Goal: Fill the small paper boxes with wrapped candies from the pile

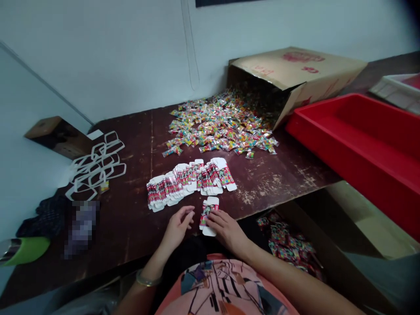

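Just past the table's near edge, a small printed candy box [210,206], folded flat with white end flaps, is under the fingers of my right hand [229,232]. These fingers are bent over its right side; my thumb is hidden. To the left of that box, my left hand [177,225] is loosely curled with its fingers apart and nothing visible in it. Beyond both hands lies a fanned row of flat candy boxes [180,181], overlapping one another. Farther back spreads a heap of small wrapped candies [216,124] in clear, colourful packets.
A large cardboard carton [315,72] lies on its side with candies at its mouth. At right stands a red tray [354,131]. White loop-shaped pieces [98,168] and a brown box [59,135] are at left. Below the table edge, a carton holds filled packs [292,245].
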Available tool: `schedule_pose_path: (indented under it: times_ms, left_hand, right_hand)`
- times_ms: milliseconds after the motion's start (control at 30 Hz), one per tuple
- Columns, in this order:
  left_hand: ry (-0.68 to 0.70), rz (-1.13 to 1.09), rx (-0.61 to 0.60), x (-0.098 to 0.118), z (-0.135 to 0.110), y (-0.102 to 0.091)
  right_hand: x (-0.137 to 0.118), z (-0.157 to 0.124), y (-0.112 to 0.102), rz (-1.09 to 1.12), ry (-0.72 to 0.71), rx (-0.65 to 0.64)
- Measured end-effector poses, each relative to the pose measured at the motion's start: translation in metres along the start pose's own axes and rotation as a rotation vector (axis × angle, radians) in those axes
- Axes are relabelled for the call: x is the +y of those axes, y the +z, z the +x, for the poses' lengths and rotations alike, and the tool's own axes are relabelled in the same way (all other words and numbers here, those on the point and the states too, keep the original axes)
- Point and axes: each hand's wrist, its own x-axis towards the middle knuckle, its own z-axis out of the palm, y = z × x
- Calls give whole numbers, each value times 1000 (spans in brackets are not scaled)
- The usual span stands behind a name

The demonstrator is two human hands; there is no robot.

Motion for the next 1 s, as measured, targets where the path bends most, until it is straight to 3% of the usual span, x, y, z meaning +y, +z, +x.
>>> schedule_pose_path:
  times_ms: [133, 233, 300, 367, 467, 533, 633, 700, 767, 833, 900, 1000]
  left_hand:
    - [-253, -332, -307, 6, -9, 20]
    - [-213, -520, -380, 18, -11, 40]
    - [-148, -495, -328, 26, -9, 49]
    - [-97, -423, -280, 32, -4, 56]
    - [5, -325, -242, 37, 12, 63]
    - [112, -217, -193, 41, 26, 67]
    - [314, 70, 19, 50, 41, 65]
    - [458, 226, 173, 58, 41, 63]
    - [511, 237, 142, 61, 32, 64]
    - [372, 77, -107, 59, 19, 70]
    - [137, -186, -341, 53, 7, 77]
    - [-106, -461, -385, 43, -3, 82]
  right_hand:
    - [-1, -18, -29, 245, -41, 196]
    - [-14, -23, -46, 206, -155, 103]
    - [-20, -23, -51, 173, -123, 103]
    - [-19, -20, -54, 209, 67, 265]
    - [1, -8, -55, 483, 425, 503]
    - [22, 4, -58, 730, 549, 573]
    - [46, 15, -68, 911, 610, 677]
    - [48, 15, -74, 942, 612, 709]
    - [37, 12, -77, 951, 567, 677]
    - [19, 8, -76, 870, 483, 600]
    - [4, 5, -74, 636, 378, 546]
    - [-3, 2, -73, 180, 222, 544]
